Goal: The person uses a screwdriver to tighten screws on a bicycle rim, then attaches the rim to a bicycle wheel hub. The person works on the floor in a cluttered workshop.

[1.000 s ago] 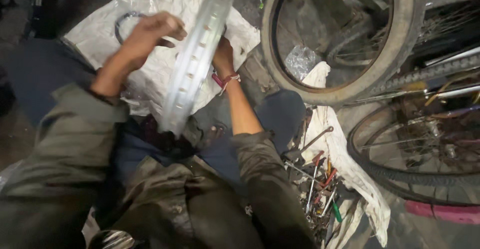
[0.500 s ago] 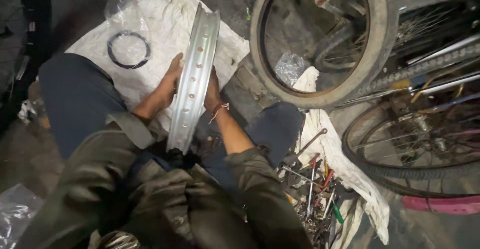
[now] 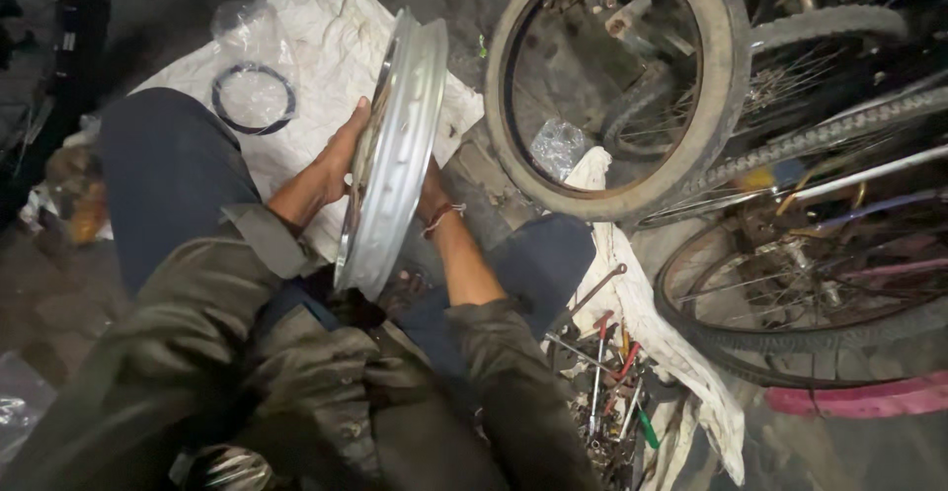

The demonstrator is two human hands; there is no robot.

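Left hand found flat against the near flank of a bare wheel rim, fingers extended along the metal, steadying rather than enclosing it. Right hand pressed to the opposite flank, largely masked by the rim; thumb and fingers not made out, grip state not determinable. Red thread band noted at the right wrist.

Rim held on edge between both knees, lower arc resting near the lap, upper arc tilted away. Bright polished metal, channel section, spoke holes only faintly legible.

Beneath: crumpled white sheet, creased, soiled. On it, a thin black rubber ring with a clear plastic bag just above. To the right, a worn tyre lying flat, dusty grey tread; further bicycle wheels cut off at the frame edge. Heap of hand tools by the right knee, individual items hard to separate.

Against half a second before: rim and hands in much the same posture, left hand shifted slightly up the flank
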